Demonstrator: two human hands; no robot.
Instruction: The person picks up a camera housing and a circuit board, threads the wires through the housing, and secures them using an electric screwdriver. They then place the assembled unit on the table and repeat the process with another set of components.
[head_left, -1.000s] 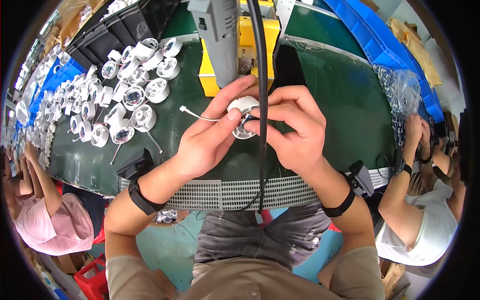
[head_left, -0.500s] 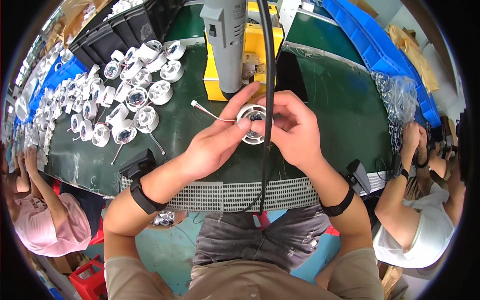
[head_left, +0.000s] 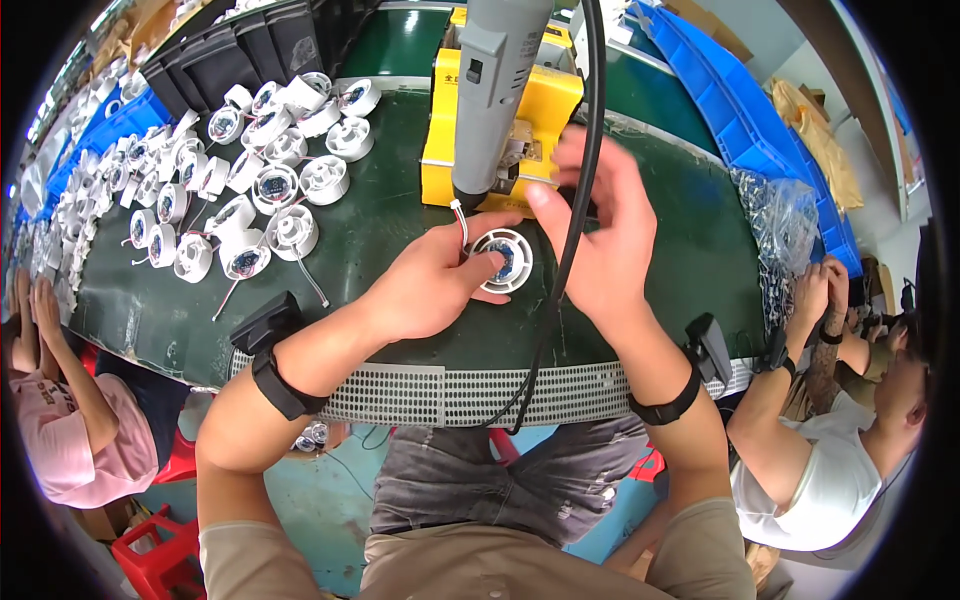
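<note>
My left hand (head_left: 425, 285) grips a round white plastic housing (head_left: 514, 262) with a small dark circuit board inside. Its thumb presses on the board near the left side, and a short lead with a white connector (head_left: 457, 206) sticks up beside the fingers. My right hand (head_left: 615, 225) is off the housing, raised near the front of a yellow boxy device (head_left: 438, 150), thumb and fingers apart and slightly blurred. Nothing shows between those fingers. Upright before the device hangs a grey cylindrical power screwdriver (head_left: 500, 90), its tip just above my left hand.
Many similar white housings (head_left: 292, 232) lie on the green table at left, some trailing wires. A black crate (head_left: 235, 60) stands behind them. A black cable (head_left: 572, 250) hangs past my right hand. Blue bins (head_left: 740, 110) line the right. Co-workers sit on both sides.
My right hand has let go of the housing and moved up and right toward the yellow device. My left hand keeps the housing, now alone. The connector lead has swung upright.
</note>
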